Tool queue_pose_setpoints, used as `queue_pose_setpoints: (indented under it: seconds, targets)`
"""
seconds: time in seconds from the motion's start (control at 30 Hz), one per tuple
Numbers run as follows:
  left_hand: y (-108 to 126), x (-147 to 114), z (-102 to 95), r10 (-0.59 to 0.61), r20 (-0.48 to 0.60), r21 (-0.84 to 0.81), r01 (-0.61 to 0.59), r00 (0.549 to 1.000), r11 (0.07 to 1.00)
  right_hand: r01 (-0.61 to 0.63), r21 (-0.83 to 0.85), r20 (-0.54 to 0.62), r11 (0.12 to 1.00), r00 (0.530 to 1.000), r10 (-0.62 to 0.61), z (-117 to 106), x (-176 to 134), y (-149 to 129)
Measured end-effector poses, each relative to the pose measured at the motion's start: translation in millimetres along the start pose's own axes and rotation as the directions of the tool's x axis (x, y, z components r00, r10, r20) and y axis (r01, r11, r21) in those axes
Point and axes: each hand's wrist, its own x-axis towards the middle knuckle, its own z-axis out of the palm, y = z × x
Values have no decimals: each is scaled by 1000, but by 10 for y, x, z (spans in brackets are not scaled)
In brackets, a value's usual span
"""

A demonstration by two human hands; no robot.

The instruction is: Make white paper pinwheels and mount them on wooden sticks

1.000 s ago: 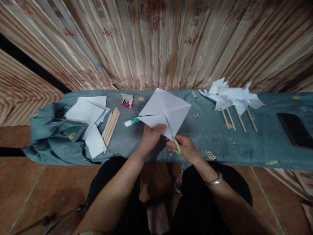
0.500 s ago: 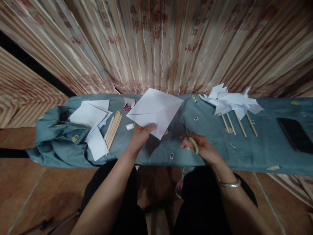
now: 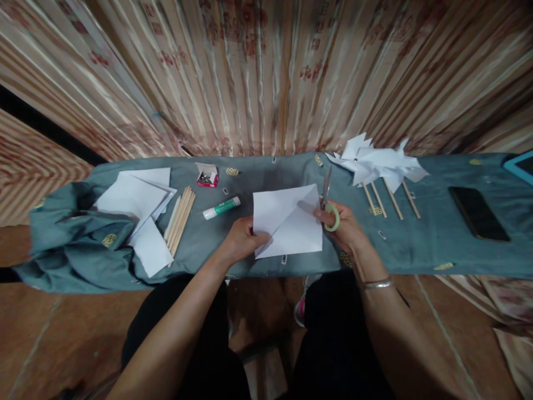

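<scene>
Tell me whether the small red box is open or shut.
Open: the red box's flap stands raised, and small metallic pieces show inside.

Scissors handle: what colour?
Pale yellow-green; the scissors handle shows best in the head view, in the right hand.

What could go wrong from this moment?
The right hand holds the scissors at the paper's edge, so a blade might nick it.
The glue stick lies loose near the left hand; a bump could roll it.
The small box is open, so a knock might spill its metal contents.
</scene>
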Motion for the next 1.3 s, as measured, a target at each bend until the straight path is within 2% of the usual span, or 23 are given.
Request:
queue_pose_setpoints:
  seconds: [0.1, 0.2, 0.3, 0.4, 0.5, 0.57, 0.73, 0.9, 1.0, 1.1, 1.2, 1.3]
  targets:
    - [44, 9, -16, -34, -17, -80, 32, 999, 996, -14, -14, 40, 1000, 999, 15, 25, 3, 16]
    - [155, 0, -2, -68, -59, -276, 50, 996, 960, 3, 35, -20, 999, 1000, -3, 53, 29, 50]
    - [247, -25, 48, -56, -36, -529, 29, 998, 848, 59, 136, -138, 989, 990, -40, 113, 72, 99]
    - [260, -47, 141, -32, 31, -673, 44, 999, 738, 112, 219, -208, 969, 976, -66, 204, 106, 141]
    - [235, -53, 263, -51, 60, -696, 78, 997, 713, 133, 255, -216, 958, 973, -78, 290, 117, 168]
    - [222, -45, 343, -70, 34, -681, 74, 997, 729, 138, 262, -201, 955, 976, -85, 333, 116, 179]
    - [177, 8, 469, -129, -130, -634, 17, 983, 773, 129, 245, -163, 961, 983, -91, 418, 99, 184]
    - [102, 81, 436, -86, -292, -585, -107, 952, 804, 109, 208, -148, 972, 986, -79, 456, 47, 180]
    - [108, 123, 335, -72, -377, -544, -158, 923, 824, 87, 92, -70, 992, 994, -80, 422, -25, 165]
    - [151, 153, 209, -38, -428, -510, -206, 903, 835, 17, -8, 118, 1000, 993, -16, 363, -132, 132]
    - [186, 170, 99, -3, -473, -477, -253, 881, 842, -47, -113, 344, 992, 935, 84, 315, -241, 112]
    - [194, 184, 41, 12, -505, -451, -275, 863, 849, -77, -195, 488, 978, 857, 165, 309, -316, 134]
